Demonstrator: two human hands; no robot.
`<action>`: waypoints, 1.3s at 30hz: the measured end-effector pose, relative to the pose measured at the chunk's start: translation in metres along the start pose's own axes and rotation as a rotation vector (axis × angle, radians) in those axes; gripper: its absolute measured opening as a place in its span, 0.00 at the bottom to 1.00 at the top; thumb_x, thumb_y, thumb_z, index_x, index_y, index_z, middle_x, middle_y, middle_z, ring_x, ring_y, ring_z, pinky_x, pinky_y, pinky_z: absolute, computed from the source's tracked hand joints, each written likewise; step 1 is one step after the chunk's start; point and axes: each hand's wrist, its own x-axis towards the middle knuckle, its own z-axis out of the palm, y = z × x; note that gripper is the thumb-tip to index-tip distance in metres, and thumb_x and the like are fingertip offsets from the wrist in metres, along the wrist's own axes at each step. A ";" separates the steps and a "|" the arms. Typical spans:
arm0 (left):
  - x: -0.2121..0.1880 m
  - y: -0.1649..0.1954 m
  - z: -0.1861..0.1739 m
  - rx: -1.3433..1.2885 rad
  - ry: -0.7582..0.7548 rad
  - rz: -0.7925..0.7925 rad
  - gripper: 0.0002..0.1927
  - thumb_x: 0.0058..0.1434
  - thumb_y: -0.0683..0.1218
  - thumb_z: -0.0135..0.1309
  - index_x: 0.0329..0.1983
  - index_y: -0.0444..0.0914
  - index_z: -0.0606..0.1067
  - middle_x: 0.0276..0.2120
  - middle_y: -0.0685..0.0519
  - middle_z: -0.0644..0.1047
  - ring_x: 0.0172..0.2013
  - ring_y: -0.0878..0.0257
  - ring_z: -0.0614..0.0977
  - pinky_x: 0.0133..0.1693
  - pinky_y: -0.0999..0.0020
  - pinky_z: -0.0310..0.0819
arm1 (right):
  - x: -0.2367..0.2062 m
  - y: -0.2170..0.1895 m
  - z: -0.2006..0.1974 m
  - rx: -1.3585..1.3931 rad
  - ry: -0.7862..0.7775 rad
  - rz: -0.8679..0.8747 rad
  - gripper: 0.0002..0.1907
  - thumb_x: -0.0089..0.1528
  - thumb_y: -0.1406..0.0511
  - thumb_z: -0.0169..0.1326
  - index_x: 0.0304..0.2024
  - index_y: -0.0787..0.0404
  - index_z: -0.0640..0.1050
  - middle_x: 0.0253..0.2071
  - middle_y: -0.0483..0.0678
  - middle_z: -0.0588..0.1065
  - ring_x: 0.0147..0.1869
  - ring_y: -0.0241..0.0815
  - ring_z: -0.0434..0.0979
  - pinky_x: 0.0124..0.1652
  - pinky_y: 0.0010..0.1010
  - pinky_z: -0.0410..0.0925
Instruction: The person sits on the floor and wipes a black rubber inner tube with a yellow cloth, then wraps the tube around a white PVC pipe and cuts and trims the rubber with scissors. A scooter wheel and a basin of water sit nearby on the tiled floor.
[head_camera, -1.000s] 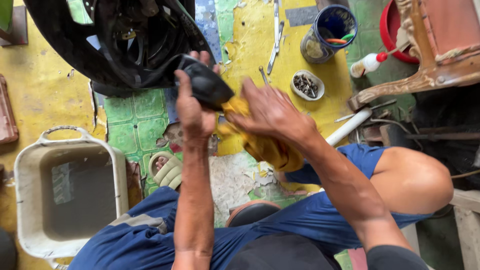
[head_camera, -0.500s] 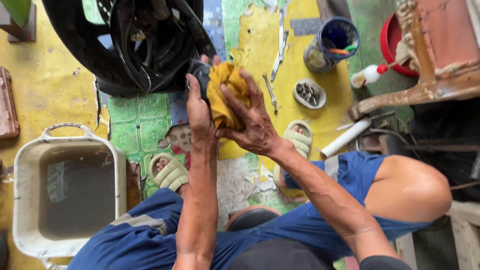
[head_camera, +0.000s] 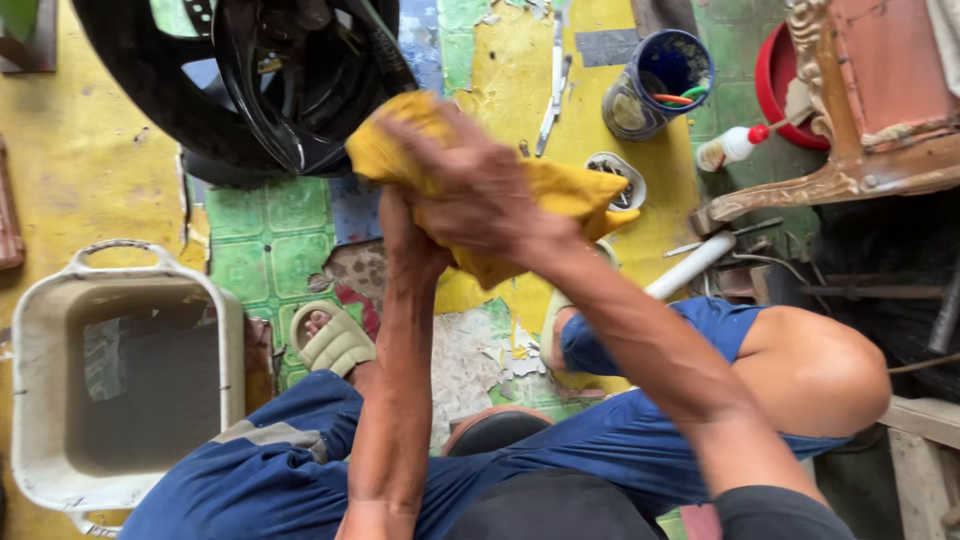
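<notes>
Peeling yellow and green floor tiles (head_camera: 270, 240) fill the view, seen from above w/ a seated person in blue shorts, knees apart. Landmark: the yellow cloth (head_camera: 560, 195), held up at centre frame, above the floor. Right hand (head_camera: 470, 190) lies over the cloth, fingers curled down & pressed onto it. Left hand (head_camera: 405, 235) comes up under the cloth, mostly hidden by it and by the right hand; its grip can't be told, only that wrist and heel of hand meet the cloth's underside. Whether anything is wrapped inside the cloth can't be seen. Up-left of the cloth, just beyond it: a black motorcycle wheel w/ tyre (head_camera: 260, 90), glossy black rim parts inside. Far left & below the cloth: a grey-white plastic tub (head_camera: 130, 370) w/ handle, holding murky water. Directly below-left of the cloth: a foot in a beige sandal (head_camera: 335, 340). Above-right of the cloth: a blue tin (head_camera: 660, 85) w/ coloured tools in it; nearer the cloth's right tip, a small round dish of small parts (head_camera: 615, 180). Further right: a white squeeze bottle w/ red cap (head_camera: 735, 147) lying on its side, and a white pipe (head_camera: 690, 265) just below-right of the cloth.
</notes>
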 end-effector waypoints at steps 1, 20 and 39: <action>-0.005 -0.002 -0.008 0.012 -0.077 0.029 0.25 0.78 0.56 0.38 0.69 0.35 0.65 0.63 0.46 0.71 0.63 0.52 0.75 0.65 0.52 0.71 | 0.000 -0.005 0.013 0.006 -0.057 0.124 0.30 0.59 0.62 0.62 0.64 0.57 0.73 0.56 0.64 0.73 0.49 0.64 0.80 0.47 0.50 0.73; 0.002 -0.003 0.012 0.060 -0.042 0.075 0.32 0.76 0.61 0.32 0.75 0.38 0.59 0.72 0.53 0.66 0.71 0.59 0.68 0.71 0.47 0.62 | -0.079 0.018 -0.041 0.149 -0.185 0.506 0.14 0.65 0.59 0.61 0.52 0.56 0.80 0.41 0.57 0.79 0.43 0.58 0.82 0.42 0.42 0.73; 0.006 -0.005 -0.013 -0.011 -0.090 -0.051 0.29 0.77 0.61 0.34 0.72 0.39 0.63 0.67 0.50 0.70 0.61 0.54 0.72 0.65 0.53 0.64 | -0.067 0.000 -0.019 -0.050 -0.109 0.366 0.20 0.66 0.58 0.62 0.58 0.53 0.77 0.45 0.57 0.76 0.45 0.60 0.81 0.43 0.45 0.74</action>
